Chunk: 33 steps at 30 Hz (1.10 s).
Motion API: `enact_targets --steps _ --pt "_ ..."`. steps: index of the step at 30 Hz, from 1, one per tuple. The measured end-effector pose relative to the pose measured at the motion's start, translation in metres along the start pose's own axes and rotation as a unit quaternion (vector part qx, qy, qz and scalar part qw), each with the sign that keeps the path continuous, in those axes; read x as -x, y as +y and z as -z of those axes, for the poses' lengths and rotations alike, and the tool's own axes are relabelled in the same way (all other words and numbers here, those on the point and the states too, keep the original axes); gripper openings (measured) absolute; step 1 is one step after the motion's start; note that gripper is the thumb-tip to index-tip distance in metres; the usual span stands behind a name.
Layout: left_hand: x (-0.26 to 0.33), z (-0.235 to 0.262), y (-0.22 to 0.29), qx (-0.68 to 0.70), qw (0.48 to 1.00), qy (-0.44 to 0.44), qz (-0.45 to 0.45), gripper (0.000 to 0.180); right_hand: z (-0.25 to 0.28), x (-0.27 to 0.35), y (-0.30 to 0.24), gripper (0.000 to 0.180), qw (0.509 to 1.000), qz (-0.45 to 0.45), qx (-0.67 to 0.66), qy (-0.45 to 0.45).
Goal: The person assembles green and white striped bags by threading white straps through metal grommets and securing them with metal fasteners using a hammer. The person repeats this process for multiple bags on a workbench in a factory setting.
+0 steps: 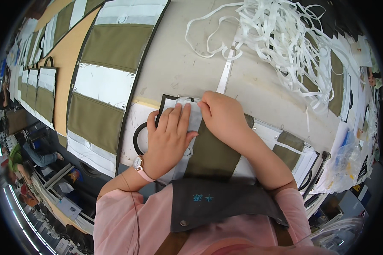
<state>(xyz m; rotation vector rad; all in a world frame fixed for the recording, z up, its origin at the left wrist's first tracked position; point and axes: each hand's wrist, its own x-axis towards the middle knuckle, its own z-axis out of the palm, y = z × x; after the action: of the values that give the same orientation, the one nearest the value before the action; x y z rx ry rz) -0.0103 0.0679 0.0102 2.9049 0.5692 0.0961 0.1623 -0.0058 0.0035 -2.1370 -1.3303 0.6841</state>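
Olive-and-white bag panel is spread on the tabletop beneath both hands, close in front of the body. By the fingers of the left hand, extended and slightly parted, the pale upper part of the panel is pressed flat; nothing is gripped there. At the right hand the fingers are curled closed, with the thumb set near the panel's upper edge; whether cloth or strip is pinched inside cannot be told.

A black handle is seen looped out beside the left wrist, and a round snap is already fitted near the palm. Judging by these, much of the panel has been made up, and the upper edge is probably the part being worked; whether it has been fastened is hidden by the hands.

Beyond the right knuckles, a narrow pale strip is laid, leading toward a tangled heap of white ribbon, so plenty of ribbon is left unused. Beneath the right forearm, another panel is partly covered. Farther left, a long banded panel is laid out, edged in black and fitted with snaps.
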Motion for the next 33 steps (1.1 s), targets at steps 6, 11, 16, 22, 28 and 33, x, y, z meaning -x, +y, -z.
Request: enact_targets --steps 6,11,16,22,28,33 --pt "-0.004 -0.003 -0.001 0.001 1.000 0.011 0.004 0.068 0.005 0.018 0.000 0.005 0.995 0.060 -0.022 0.077" --pt "-0.004 -0.002 0.000 -0.010 1.000 0.009 0.006 0.066 0.017 0.044 0.022 0.026 0.989 0.123 -0.003 0.085" --pt "-0.003 -0.004 0.002 -0.023 1.000 0.011 0.005 0.064 0.012 0.045 0.031 0.025 0.985 0.132 -0.013 0.108" --pt "-0.003 -0.001 0.003 -0.032 0.999 -0.018 -0.002 0.064 0.011 0.043 0.035 0.027 0.983 0.139 -0.016 0.118" --pt "-0.010 0.005 0.006 -0.053 0.998 -0.028 -0.016 0.062 0.011 0.043 0.035 0.031 0.984 0.138 -0.019 0.114" --pt "-0.017 0.011 0.025 -0.042 0.999 -0.033 0.004 0.064 0.007 0.042 0.034 0.034 0.981 0.150 0.014 0.124"
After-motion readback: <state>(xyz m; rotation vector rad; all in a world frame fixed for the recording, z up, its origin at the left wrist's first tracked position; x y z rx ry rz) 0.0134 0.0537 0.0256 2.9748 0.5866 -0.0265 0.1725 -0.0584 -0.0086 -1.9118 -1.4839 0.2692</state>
